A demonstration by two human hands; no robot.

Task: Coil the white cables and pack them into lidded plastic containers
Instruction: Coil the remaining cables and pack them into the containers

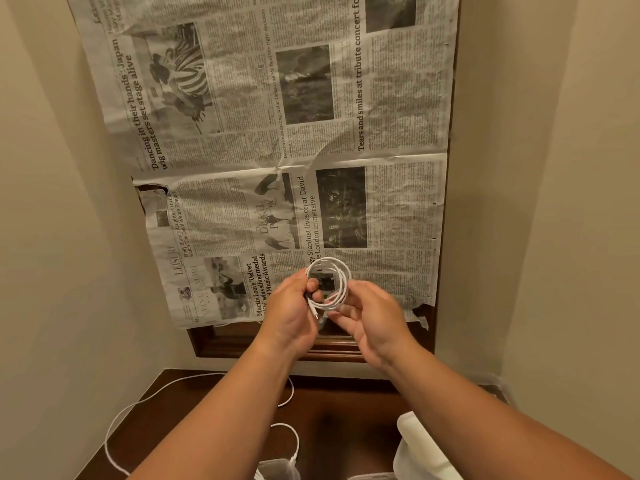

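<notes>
1. coiled white cable [341, 271]: near arc was hidden behind the fingers of the left hand [294, 306] and right hand [374, 320]; plug type was too small to tell.
2. loose white cable [138, 400] on dark wooden table [346, 410]: one stretch lay hidden under the left forearm.
3. clear plastic container [277, 467]: cut off by the bottom edge.
4. white folded item [415, 441]: partly behind the right forearm, kind unclear.
5. grey newspaper sheet [242, 98]: top cut off, small print unreadable.
</notes>
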